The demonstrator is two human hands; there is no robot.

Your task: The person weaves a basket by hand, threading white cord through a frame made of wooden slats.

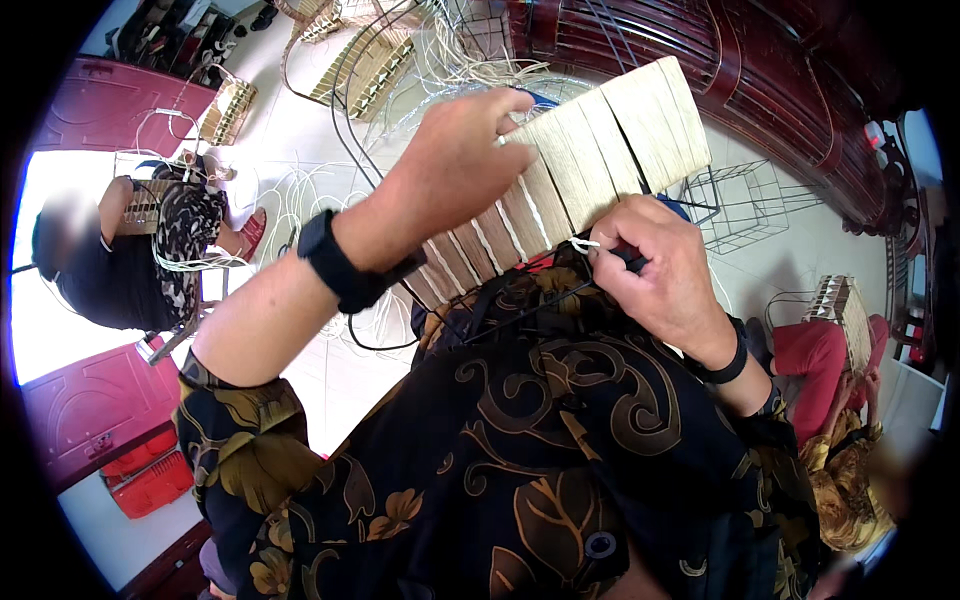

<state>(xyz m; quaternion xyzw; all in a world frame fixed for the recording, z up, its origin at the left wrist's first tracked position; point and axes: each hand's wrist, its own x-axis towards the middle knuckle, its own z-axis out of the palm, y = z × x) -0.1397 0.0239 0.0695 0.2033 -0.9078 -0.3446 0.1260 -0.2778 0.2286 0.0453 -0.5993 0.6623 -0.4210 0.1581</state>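
Observation:
A basket [580, 150] of pale and brown flat slats on a black wire frame lies tilted across my lap. White cord [535, 210] runs in lines between several of its slats. At its far left edge is my left hand [465, 150], thumb on the slat side and forefinger beyond the edge; the other fingers are hidden. My right hand [660, 260] is closed at the near edge around a black-handled tool [630, 258], whose tip I cannot make out. A small loop of white cord [583, 243] shows at its fingertips.
Two people sit nearby, left [110, 250] and right [830, 400], each with a slatted basket. Finished-looking baskets [365, 65], loose pale cord [300, 200] and a wire frame [745, 205] lie on the floor. A dark red carved wooden bench [780, 100] stands beyond.

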